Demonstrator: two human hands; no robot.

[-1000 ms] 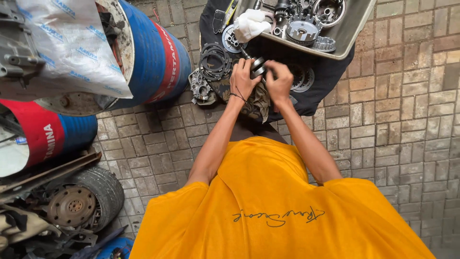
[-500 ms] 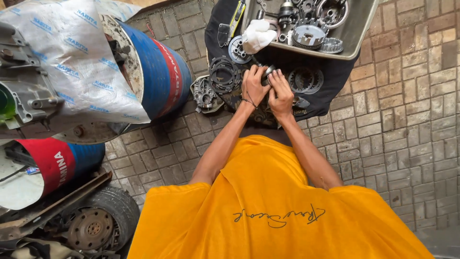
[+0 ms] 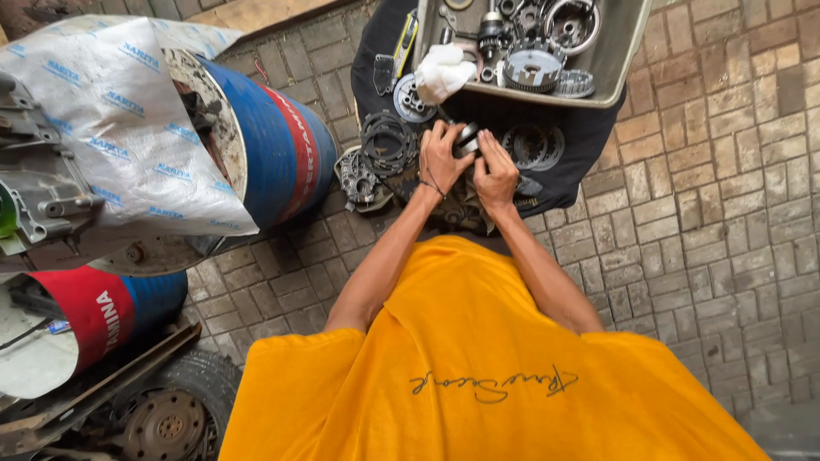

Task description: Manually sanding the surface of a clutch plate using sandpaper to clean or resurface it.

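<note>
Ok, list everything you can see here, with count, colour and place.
tray: one, grey, top, holding metal engine parts
rag: one, white, tray's left edge
cloth: one, black, under the tray
rings: a stack, dark, left of the hands
casing: one, grey, on the bricks
drums: two, blue and red, left
wheel: one, black, bottom left
part: one, dark metal, between both hands
left hand: on the part
right hand: on the part

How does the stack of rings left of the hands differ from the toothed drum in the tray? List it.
1. The stack of rings lies on the dark cloth; the toothed drum sits in the grey tray.
2. The rings are thin, flat and dark; the drum is taller and brighter.
Both are round metal parts.
</note>
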